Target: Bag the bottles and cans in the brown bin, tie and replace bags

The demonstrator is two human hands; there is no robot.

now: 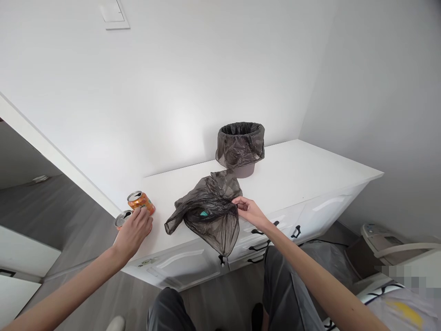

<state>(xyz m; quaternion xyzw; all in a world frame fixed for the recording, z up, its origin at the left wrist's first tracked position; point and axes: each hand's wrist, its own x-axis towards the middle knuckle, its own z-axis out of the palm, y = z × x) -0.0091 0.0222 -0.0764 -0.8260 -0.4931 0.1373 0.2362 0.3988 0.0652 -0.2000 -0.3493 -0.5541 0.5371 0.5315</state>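
At the left end of the white cabinet top, my left hand is closed around the nearer of two orange drink cans, its silver top showing beside my fingers. Just behind it stands the other orange can, upright with an opened top. My right hand pinches the edge of a dark, see-through plastic garbage bag. The bag lies crumpled, its mouth partly spread and its front hanging over the cabinet edge. Something small and teal shows inside the bag.
Behind the bag, a small trash bin with a dark liner stands near the wall. The white cabinet has drawers and doors with black handles. At the lower right is a beige and brown appliance. A light switch is on the wall.
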